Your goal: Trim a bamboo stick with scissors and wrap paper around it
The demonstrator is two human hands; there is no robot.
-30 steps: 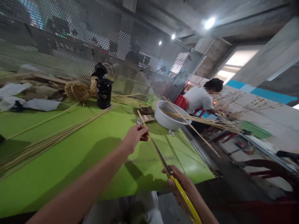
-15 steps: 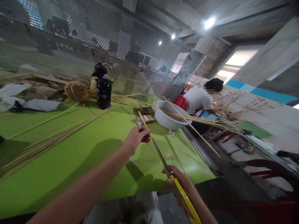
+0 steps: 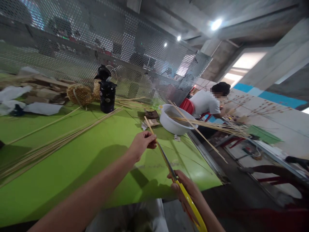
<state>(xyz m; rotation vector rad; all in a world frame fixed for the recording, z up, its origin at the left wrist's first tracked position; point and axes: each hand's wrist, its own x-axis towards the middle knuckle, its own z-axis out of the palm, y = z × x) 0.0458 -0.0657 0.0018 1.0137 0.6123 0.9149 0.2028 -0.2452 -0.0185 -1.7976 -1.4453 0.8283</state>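
My left hand (image 3: 145, 141) is closed, thumb and fingers pinching a thin bamboo strip (image 3: 148, 124) above the green tabletop (image 3: 113, 180). The strip's far end points away from me. Just behind that pinch lies the narrow tip of a pair of scissors (image 3: 189, 199), in line with the strip. The scissors have dark metal blades and long yellow handles. My right hand (image 3: 183, 187) is wrapped around them near where blades and handles meet. Whether the blades touch the strip is hard to tell, as my left fingers cover the spot.
A white basin (image 3: 177, 125) stands at the table's right edge with long strips (image 3: 212, 125) jutting out. More strips (image 3: 67, 137) lie at left. Behind are a black bottle (image 3: 107, 95), a woven basket (image 3: 79, 95) and a perforated metal screen (image 3: 135, 48). A co-worker (image 3: 205, 103) sits beyond.
My left hand has shifted very slightly to the right with the strip. The right hand and the scissors have barely moved.
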